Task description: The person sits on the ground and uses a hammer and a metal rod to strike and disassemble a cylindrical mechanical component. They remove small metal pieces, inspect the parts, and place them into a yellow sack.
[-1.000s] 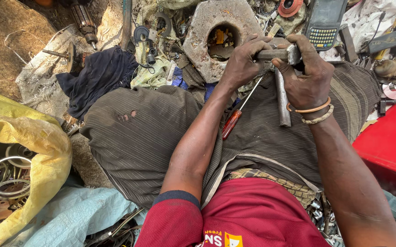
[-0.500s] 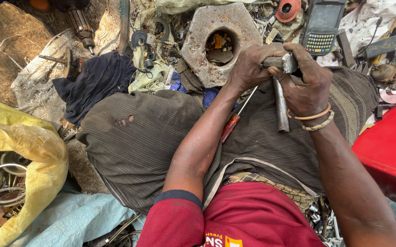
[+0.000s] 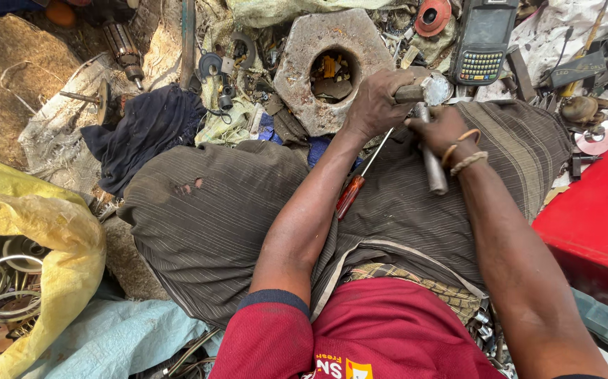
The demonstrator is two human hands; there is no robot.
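Observation:
My left hand [image 3: 375,104] is closed around a small grey metal part [image 3: 426,90], held just in front of a rusty hexagonal metal block [image 3: 297,70] with a round hole. My right hand [image 3: 438,132] grips a grey metal rod-like tool [image 3: 433,165] whose handle points down toward my lap; its upper end meets the part. A screwdriver with a red-orange handle [image 3: 350,195] rests on my lap under my left wrist. Bracelets circle my right wrist.
A handheld device with a keypad [image 3: 483,43] lies beyond my hands, a red round part [image 3: 433,15] beside it. A red box [image 3: 598,210] sits at right, a yellow sack with wire rings [image 3: 30,231] at left, a dark cloth [image 3: 142,133] and scrap metal all round.
My right hand has dropped slightly and turned, so the rod tool now sits lower against the held part. The view shifted a little; my left hand keeps its grip.

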